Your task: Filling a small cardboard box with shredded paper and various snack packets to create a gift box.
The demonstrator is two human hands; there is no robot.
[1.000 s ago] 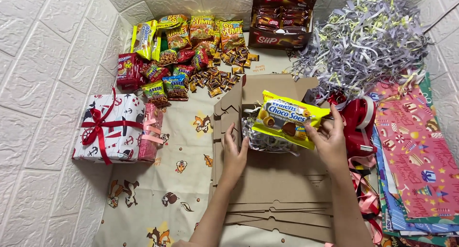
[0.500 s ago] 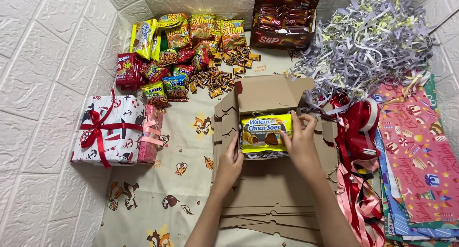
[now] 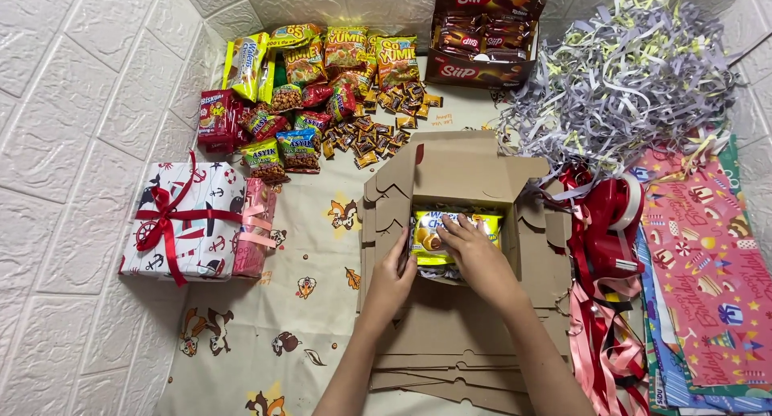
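An open brown cardboard box [image 3: 474, 170] stands on a stack of flat cardboard in the middle of the floor. A yellow snack packet [image 3: 438, 232] lies inside it on shredded paper. My right hand [image 3: 476, 255] presses flat on the packet. My left hand [image 3: 392, 279] rests against the box's left wall, fingers by the packet's left end.
A heap of snack packets [image 3: 314, 86] and small candies lies at the back left, a brown display carton of bars [image 3: 482, 34] behind. Shredded paper [image 3: 627, 70] sits back right, red ribbon [image 3: 603, 231] and wrapping sheets [image 3: 708, 271] at right. Wrapped gifts [image 3: 193, 223] stand at left.
The yellow packet went from held above the box down into it. Both hands followed, and the right hand now lies on top of the packet.
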